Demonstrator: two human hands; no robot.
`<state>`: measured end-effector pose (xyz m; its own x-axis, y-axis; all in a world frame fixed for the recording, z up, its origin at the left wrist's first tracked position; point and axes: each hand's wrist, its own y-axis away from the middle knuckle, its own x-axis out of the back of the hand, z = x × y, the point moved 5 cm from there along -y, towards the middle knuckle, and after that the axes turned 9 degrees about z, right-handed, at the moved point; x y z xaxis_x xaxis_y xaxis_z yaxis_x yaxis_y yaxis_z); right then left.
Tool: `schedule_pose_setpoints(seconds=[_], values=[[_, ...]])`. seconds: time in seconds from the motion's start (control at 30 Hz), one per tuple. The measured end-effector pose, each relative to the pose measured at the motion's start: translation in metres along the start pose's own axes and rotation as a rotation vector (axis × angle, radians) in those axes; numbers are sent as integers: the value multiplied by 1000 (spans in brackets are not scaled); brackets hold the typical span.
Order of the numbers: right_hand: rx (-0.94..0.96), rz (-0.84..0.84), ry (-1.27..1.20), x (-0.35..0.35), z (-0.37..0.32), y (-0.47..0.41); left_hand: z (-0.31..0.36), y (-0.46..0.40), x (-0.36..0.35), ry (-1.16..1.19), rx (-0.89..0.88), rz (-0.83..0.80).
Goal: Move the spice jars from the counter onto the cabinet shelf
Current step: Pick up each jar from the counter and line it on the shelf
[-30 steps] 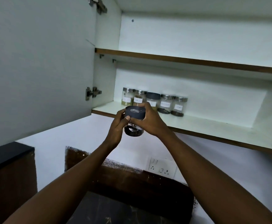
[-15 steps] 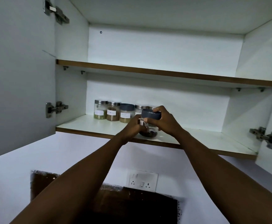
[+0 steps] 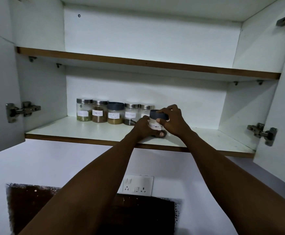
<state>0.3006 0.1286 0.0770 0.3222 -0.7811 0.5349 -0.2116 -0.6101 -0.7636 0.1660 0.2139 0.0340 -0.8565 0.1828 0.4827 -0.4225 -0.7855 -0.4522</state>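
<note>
White cabinet's lower shelf [image 3: 87, 131] already carried five labelled spice jars [image 3: 115, 113] at 10 o'clock; left hand [image 3: 144, 127] and right hand [image 3: 173, 122] both gripped a sixth, dark-lidded jar [image 3: 156, 122] at the shelf surface beside them, release pending, counter unseen.

The clear dark-lidded jar [image 3: 156, 123] is mostly covered by both hands, its base hidden, its white label partly readable; the rightmost steel-lidded glass jar [image 3: 146, 110] behind shows only its lid and shoulder
</note>
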Motion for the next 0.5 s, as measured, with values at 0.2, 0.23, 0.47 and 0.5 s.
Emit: schedule_pose_setpoints(seconds=[0.2, 0.23, 0.47, 0.5], values=[[-12, 104, -116, -11, 17, 20, -10, -14, -17, 61, 35, 9], [-46, 96, -135, -12, 19, 21, -10, -16, -20, 67, 33, 33], [-480, 250, -203, -5, 56, 25, -6, -24, -31, -38, -3, 124], [-509, 235, -187, -6, 60, 25, -6, -25, -32, -37, -11, 125]])
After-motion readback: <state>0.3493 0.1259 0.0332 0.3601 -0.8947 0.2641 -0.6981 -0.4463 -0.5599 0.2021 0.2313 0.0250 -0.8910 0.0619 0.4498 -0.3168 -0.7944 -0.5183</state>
